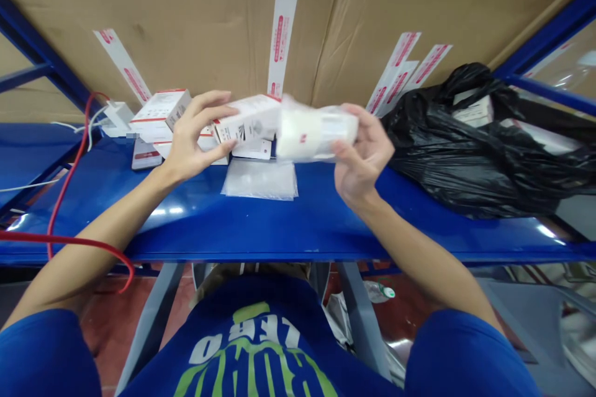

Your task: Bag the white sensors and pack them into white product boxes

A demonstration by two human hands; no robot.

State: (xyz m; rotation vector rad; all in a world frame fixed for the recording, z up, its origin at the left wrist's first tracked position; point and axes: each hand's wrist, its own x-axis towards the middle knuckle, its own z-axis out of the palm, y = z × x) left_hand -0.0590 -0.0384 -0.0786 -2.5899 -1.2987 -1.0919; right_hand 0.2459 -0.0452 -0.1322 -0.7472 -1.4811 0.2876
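My left hand (198, 130) is closed on the left end of a small white printed box (249, 121), with thumb below and fingers above. Closed around a white block-shaped item in a clear plastic wrap (302, 133), my right hand (365, 152) keeps it just right of the box. Motion blurs this item, so its kind cannot be made out; a small red mark shows on its front. On the blue table below lies a stack of clear plastic bags (261, 178). More white boxes (161, 113) stand left of my left hand, partly hidden behind it.
A phone (145, 155) and a white adapter with cables (118, 116) sit at the left. A red cable (69, 239) crosses the left front edge. At the right a black plastic bag (447, 149) holds white boxes. Cardboard (209, 25) walls the back of the blue table (316, 223).
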